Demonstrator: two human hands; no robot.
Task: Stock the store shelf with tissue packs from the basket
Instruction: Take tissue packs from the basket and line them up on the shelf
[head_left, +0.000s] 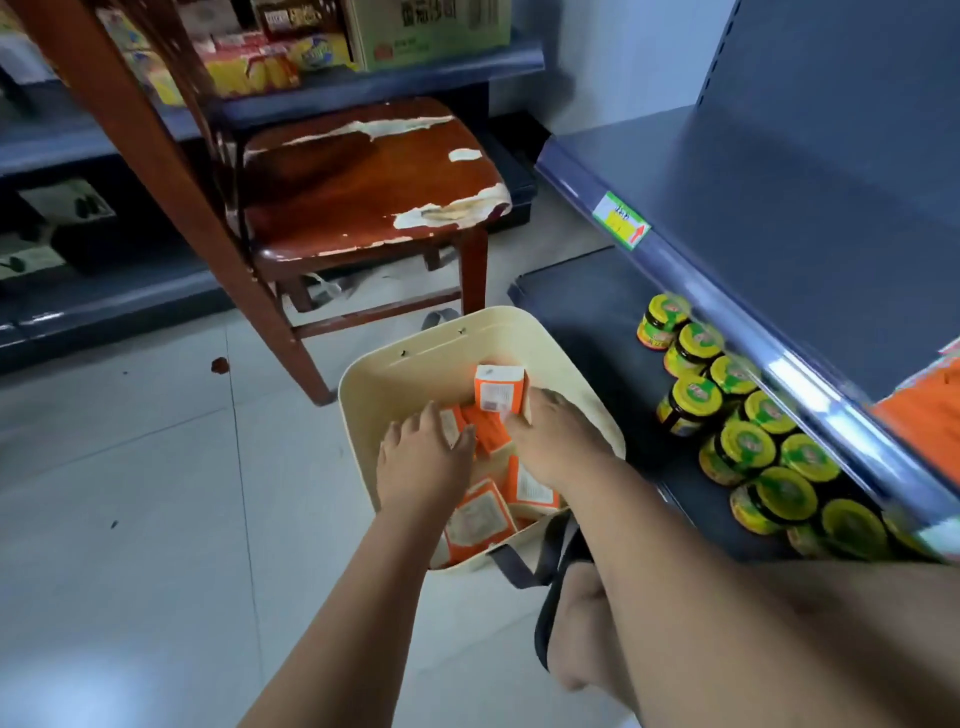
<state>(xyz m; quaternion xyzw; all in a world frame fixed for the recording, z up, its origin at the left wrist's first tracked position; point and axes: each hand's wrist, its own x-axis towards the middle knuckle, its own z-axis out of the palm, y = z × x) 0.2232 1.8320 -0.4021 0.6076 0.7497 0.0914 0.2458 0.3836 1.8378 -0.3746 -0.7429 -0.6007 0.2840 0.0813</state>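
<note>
Inside the cream basket (358, 415), the left hand (421, 462) lies spread-fingered on the orange tissue packs (478, 519), the right hand (556, 441) curls round one upright pack (498, 392), and the shelf (753, 171) stands right of the basket.

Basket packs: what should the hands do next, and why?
Probably lift the upright pack out with the right hand, which seems to grip it, and carry it to the shelf. The left hand only rests on the lying packs.
</note>
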